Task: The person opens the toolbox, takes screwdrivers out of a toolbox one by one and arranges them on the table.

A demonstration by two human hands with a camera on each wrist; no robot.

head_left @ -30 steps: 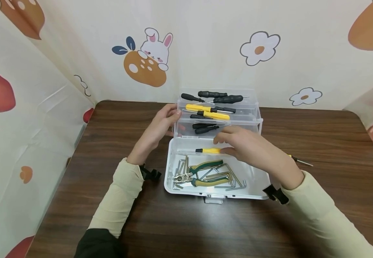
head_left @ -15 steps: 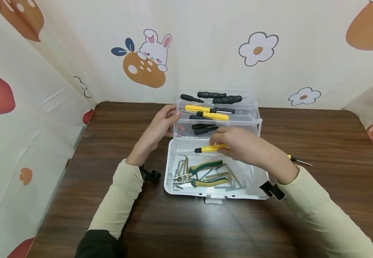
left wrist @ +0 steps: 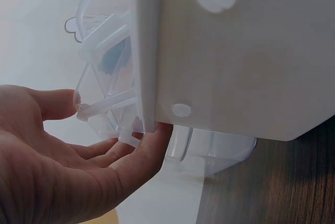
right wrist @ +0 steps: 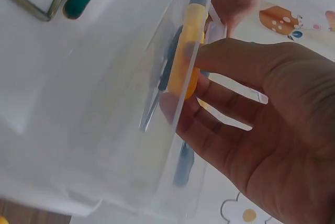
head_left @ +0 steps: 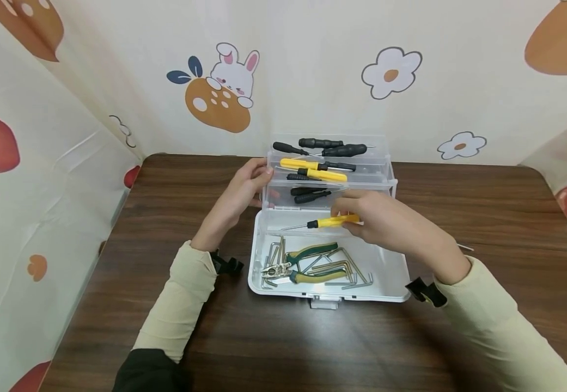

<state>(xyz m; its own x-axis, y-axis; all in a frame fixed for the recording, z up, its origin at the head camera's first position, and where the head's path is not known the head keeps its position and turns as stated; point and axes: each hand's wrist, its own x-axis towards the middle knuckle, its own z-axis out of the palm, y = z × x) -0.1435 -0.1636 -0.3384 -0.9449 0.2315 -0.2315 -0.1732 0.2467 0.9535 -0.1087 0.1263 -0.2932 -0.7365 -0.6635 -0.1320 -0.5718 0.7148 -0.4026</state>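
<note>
A white toolbox (head_left: 388, 280) lies open with its clear stepped trays (head_left: 386, 173) raised at the back. My left hand (head_left: 236, 190) grips the left side of these trays; in the left wrist view the thumb (left wrist: 55, 103) touches a clear edge, the other fingers lying beneath. My right hand (head_left: 381, 220) pinches a yellow-handled screwdriver (head_left: 331, 222) by its handle end, thumb on the near side. The screwdriver lies sideways over the front clear tray, shaft to the left. In the right wrist view, its yellow handle (right wrist: 186, 51) shows behind the clear tray wall.
Pliers (head_left: 318, 276) with green handles lie over several hex keys (head_left: 360, 267) in the white base. Black screwdrivers (head_left: 344, 150) and two yellow-handled screwdrivers (head_left: 329, 176) lie in the upper trays. A metal shaft (head_left: 465, 247) pokes out past my right wrist on the brown table (head_left: 273, 348).
My right hand has closed on the yellow screwdriver's handle and shifted it slightly to the right and up, tilting its handle end upward. My left hand has stayed on the trays.
</note>
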